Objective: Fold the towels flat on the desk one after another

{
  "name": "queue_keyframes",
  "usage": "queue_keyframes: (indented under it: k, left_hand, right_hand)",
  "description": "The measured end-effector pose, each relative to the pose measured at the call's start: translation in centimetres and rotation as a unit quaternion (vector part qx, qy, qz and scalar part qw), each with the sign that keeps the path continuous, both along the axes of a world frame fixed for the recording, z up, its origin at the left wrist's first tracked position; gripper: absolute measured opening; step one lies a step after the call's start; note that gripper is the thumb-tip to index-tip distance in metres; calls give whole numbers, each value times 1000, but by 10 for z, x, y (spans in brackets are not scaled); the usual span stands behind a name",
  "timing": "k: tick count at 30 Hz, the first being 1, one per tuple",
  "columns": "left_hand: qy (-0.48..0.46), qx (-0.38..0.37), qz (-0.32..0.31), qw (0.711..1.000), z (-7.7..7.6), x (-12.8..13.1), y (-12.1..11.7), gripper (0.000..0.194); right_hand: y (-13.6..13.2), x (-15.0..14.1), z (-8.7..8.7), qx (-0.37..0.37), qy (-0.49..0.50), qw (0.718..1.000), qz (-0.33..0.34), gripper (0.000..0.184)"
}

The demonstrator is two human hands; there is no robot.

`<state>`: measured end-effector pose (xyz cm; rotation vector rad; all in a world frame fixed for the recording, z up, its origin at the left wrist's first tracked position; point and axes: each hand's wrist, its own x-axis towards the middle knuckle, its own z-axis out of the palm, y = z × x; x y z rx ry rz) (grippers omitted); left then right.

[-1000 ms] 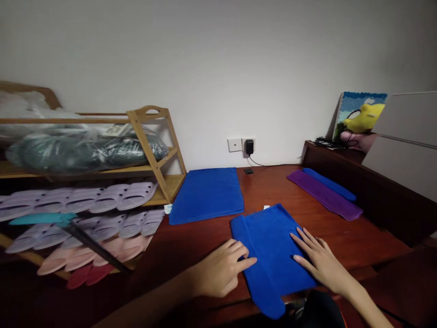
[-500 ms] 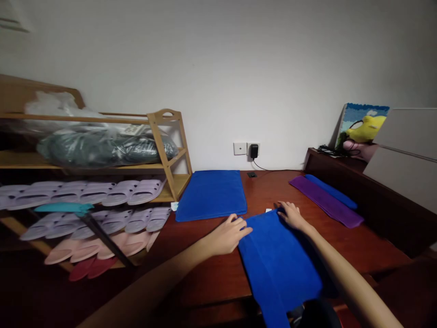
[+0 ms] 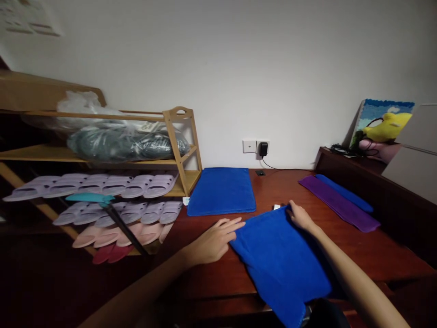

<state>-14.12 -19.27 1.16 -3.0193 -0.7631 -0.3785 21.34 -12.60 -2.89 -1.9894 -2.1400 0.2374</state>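
A blue cloth point(image 3: 285, 259), like a towel, lies before me at the table's front, its near end hanging over the edge. A small white tag point(image 3: 276, 207) sticks out at its far edge. My right hand point(image 3: 302, 217) has the far right corner, thumb and fingers closed on it. At the far left corner is my left hand point(image 3: 215, 240), fingers stretched out and their tips at the cloth's edge. Beyond the left hand lies a flat, neatly folded blue cloth point(image 3: 221, 191).
The reddish-brown table point(image 3: 273, 187) meets the wall, where a black plug point(image 3: 263, 149) sits in a socket. To the right lie a purple folded cloth point(image 3: 337, 202) and a narrow blue one point(image 3: 344, 193). A wooden rack point(image 3: 177, 136) with several slippers point(image 3: 134, 186) stands left.
The strip folded along the cloth's left side has opened outward. My left fingers have straightened from a curled grip and shifted left. The view has turned slightly left.
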Motion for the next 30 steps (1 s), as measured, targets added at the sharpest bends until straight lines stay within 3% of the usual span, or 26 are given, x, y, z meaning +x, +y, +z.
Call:
queue_keyframes:
  k: [3, 6, 10, 15, 21, 30]
  left_hand:
    - [-3, -21, -27, 999, 0, 11, 3, 25]
    - [0, -19, -11, 1000, 2, 14, 2, 30]
    - [1, -4, 29, 1000, 5, -4, -6, 44]
    - [-1, -6, 13, 1000, -1, -33, -6, 32]
    - [-105, -20, 62, 992, -13, -35, 19, 29]
    - [-196, -129, 76, 969, -19, -3, 75, 29]
  right_hand:
    - [-8, -6, 0, 5, -32, 999, -13, 19]
    - [-15, -10, -1, 11, -62, 998, -17, 20]
    - [-19, -9, 0, 14, -80, 997, -10, 18]
    - [-19, -4, 1, 15, -78, 997, -2, 17]
    - [-25, 8, 2, 10, -85, 996, -21, 18]
    - [-25, 47, -2, 68, -93, 990, -83, 28]
